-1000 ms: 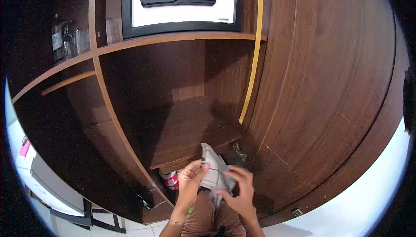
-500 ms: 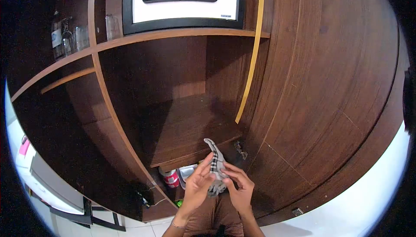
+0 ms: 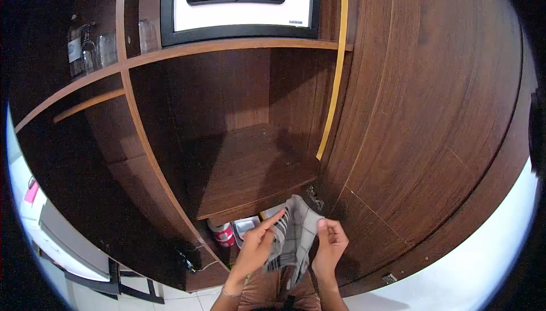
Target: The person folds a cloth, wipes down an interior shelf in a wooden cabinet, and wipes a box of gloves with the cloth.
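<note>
A grey checked cloth [image 3: 296, 231] with black and white stripes hangs between my two hands, partly opened out above my lap. My left hand [image 3: 256, 249] is at its left edge, index finger stretched along the striped part and the other fingers curled against the fabric. The right edge is pinched between thumb and fingers of my right hand [image 3: 330, 249]. Behind the cloth lies the bare lower shelf [image 3: 250, 169] of a dark wooden cabinet. The cloth's lower end droops in loose folds.
A safe [image 3: 244, 18] with keypad sits on the upper shelf. Bottle and glasses [image 3: 88, 49] stand at upper left. Below the shelf are a red-and-white can [image 3: 223, 234] and a white container [image 3: 245, 225]. The cabinet door [image 3: 432, 112] stands open at right, with yellow edging [image 3: 335, 83] beside it.
The cloth has gone from a narrow bunched strip to a wider spread. My right hand has moved right and drawn its edge away from my left hand.
</note>
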Available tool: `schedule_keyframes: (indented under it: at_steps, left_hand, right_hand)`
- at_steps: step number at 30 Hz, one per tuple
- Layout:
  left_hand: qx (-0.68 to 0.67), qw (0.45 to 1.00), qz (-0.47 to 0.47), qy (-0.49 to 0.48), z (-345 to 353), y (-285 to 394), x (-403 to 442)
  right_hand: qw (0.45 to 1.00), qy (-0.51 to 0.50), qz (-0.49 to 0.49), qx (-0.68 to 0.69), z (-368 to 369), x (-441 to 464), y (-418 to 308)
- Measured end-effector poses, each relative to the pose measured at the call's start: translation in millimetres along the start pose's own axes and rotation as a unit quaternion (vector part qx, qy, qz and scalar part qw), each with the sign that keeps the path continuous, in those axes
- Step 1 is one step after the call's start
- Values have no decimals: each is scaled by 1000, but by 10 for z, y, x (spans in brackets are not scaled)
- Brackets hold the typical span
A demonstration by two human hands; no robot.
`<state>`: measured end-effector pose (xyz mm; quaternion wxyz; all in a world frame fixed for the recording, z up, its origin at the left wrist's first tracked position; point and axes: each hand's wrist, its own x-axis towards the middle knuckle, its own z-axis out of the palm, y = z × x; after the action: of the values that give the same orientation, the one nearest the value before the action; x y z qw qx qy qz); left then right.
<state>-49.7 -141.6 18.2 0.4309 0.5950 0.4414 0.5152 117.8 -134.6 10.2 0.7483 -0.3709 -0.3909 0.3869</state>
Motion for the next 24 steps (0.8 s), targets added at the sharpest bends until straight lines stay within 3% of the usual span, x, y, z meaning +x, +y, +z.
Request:
schedule_keyframes:
  at_steps: [3,4,7,14,24]
  left_hand:
    - [-14,999,31,-19,72,72,5]
    - [-26,999,38,-29,89,84,11]
    - [-88,991,88,-44,123,108,35]
    - [-116,987,101,-49,164,189,22]
    - [-118,985,120,-27,223,156,12]
  right_hand:
    - [993,-43,-32,-106,16,-123,38]
    - [977,-88,-120,-152,20,-114,126]
    - [948,-124,-197,-218,62,-139,107]
    - [906,-154,-288,-269,64,-113,92]
    - [884,-235,-279,-293,37,-173,58]
